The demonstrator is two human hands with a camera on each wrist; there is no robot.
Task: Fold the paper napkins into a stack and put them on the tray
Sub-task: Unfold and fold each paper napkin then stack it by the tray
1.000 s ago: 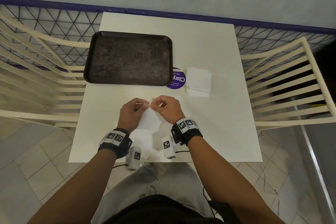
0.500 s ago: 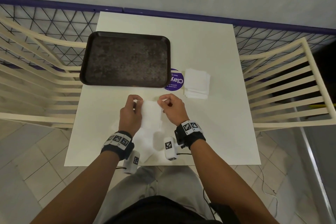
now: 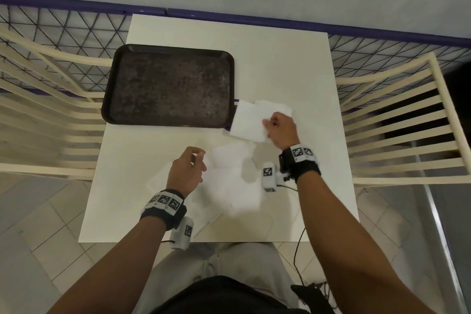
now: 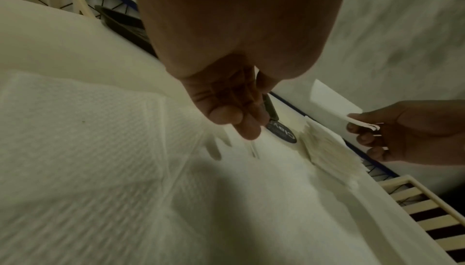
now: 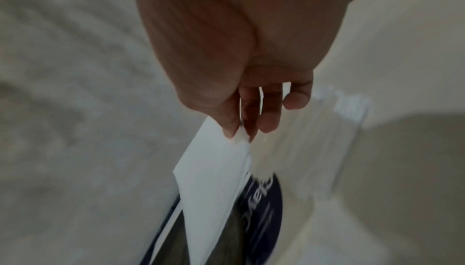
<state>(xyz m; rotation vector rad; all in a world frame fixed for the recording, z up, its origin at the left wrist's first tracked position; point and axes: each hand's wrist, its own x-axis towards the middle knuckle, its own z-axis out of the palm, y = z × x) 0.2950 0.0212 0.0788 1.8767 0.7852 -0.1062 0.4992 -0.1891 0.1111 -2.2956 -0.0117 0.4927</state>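
My right hand (image 3: 267,126) pinches a folded white napkin (image 3: 248,121) by its near corner between thumb and fingers. It holds the napkin just above the small stack of folded napkins (image 3: 277,107), right of the dark brown tray (image 3: 165,123). The right wrist view shows the pinch (image 5: 239,132) on the folded napkin (image 5: 214,169), with the stack (image 5: 327,122) below. My left hand (image 3: 196,163) hovers with loosely curled fingers and holds nothing, over several unfolded napkins (image 3: 229,178) spread at the table's front. The tray has nothing on it.
The white table (image 3: 280,58) stands against a purple-railed mesh fence. Cream slatted chairs flank it on the left (image 3: 38,109) and right (image 3: 395,122). A round purple sticker (image 4: 281,132) lies between tray and stack. A cable hangs off the front edge.
Both hands held the folded napkin at the front centre. The left hand has let go, and the right hand has carried the napkin back and right, over the stack.
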